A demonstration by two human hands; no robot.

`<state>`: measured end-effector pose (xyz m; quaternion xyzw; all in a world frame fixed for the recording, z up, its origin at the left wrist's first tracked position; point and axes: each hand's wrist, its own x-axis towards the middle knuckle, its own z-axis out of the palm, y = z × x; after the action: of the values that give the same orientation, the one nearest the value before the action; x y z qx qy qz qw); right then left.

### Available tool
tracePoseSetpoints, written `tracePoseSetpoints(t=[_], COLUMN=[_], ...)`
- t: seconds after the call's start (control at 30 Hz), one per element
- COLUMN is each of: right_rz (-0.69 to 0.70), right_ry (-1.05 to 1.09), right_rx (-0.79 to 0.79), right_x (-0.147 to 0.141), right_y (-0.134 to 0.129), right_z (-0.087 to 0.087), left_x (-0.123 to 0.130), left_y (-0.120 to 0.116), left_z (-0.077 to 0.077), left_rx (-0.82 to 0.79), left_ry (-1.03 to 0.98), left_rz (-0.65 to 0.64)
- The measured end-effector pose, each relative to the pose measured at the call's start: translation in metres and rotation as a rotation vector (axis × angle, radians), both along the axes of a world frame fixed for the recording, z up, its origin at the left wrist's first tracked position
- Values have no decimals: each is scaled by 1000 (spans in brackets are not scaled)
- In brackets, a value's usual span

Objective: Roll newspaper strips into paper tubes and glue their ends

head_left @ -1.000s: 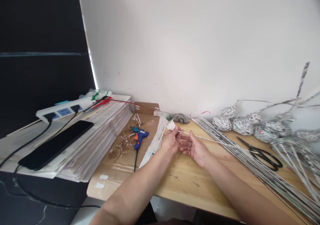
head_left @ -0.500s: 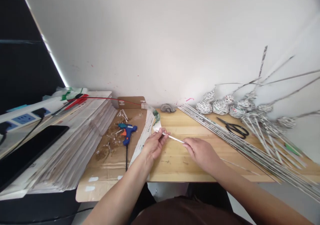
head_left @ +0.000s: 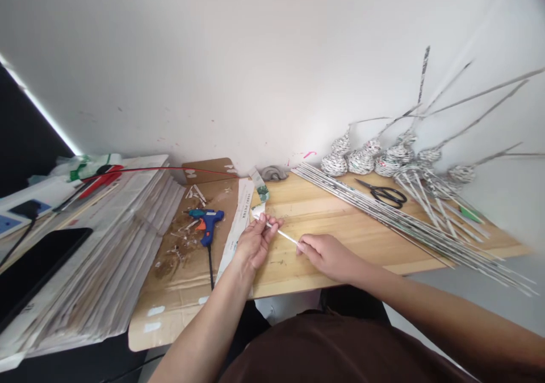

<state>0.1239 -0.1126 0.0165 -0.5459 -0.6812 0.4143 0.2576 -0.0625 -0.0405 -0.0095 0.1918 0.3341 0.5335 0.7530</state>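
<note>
Paper stick (head_left: 288, 237), thin and white, is held at a slant between two bare hands above the wooden table (head_left: 315, 204), in the head view, the only one. The left hand (head_left: 252, 245), palm up with curled fingers, pinches its far end, where a loose paper strip (head_left: 261, 193) leads away toward the wall. The right hand (head_left: 326, 252), back up, grips the near end between thumb and bent fingers.

Done well, I'd judge, this wants a light, steady turn from the right hand while the left guides the paper snugly at an even slant; a hard squeeze could crease it, a slack strip could leave it loose.

The left fingers partly cover where strip meets stick, so I can't tell how tight the wrap is. The stick's near tip is hidden in the right hand. At the left edge, the phone (head_left: 46, 264) and power strip (head_left: 46, 193) are cut off.
</note>
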Motion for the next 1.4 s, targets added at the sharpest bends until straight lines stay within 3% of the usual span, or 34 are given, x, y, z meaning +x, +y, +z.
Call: tracePoseSetpoints(t=[0.07,0.13,0.17,0.27,0.33,0.43,0.5,0.53,0.67,0.7,0.73,0.83,0.9,1.07,1.1,1.23,1.3,1.4], right_rz=[53,70,62,-14,-14,65,80,75,9,0,8,78,94,8,11,128,152,77], right_ry=[201,271,230,4,14,281,364,333,99,105,152,405,466,171,182,428,418,121], right_rx=[-288,-428,-378,-9,24,-352,-499,-479,-48,-26,-88,-489,-565,-106,-92,-501,-522,-118], right_x=[-1,-1,-2,-5,-6,-5,-5,-6,-13,-15,-16,-16,-16,-25,-26,-26,-26,-27], right_y=[0,0,0,1,2,2,2,2,5,6,7,11,12,15,16,18,18,17], right_z=[-2,-2,-2,-2,-3,-4,-3,-2,-1,-3,-5,-11,-11,-7,-7,-11,-11,-8], left_x=[-1,-1,-1,0,0,0,0,0,1,0,0,-1,-2,-1,-1,-2,-3,-2], left_y=[-1,-2,-2,-3,-4,-4,-4,-4,-3,-3,-3,-3,-2,-2,-3,-4,-4,-5], left_z=[-1,-1,-1,0,0,1,2,2,2,2,1,1,1,2,2,2,1,0], left_rx=[-7,-11,-11,-9,-19,-38,-35,-31,-26,-30,-38,-65,-67,-55,-56,-45,-25,-1], left_ry=[6,14,19,23,21,27,33,35,33,28,22,5,-1,5,7,16,19,33], left_rz=[-11,-12,-9,6,7,6,12,14,12,15,19,22,14,6,7,-8,-18,-28])
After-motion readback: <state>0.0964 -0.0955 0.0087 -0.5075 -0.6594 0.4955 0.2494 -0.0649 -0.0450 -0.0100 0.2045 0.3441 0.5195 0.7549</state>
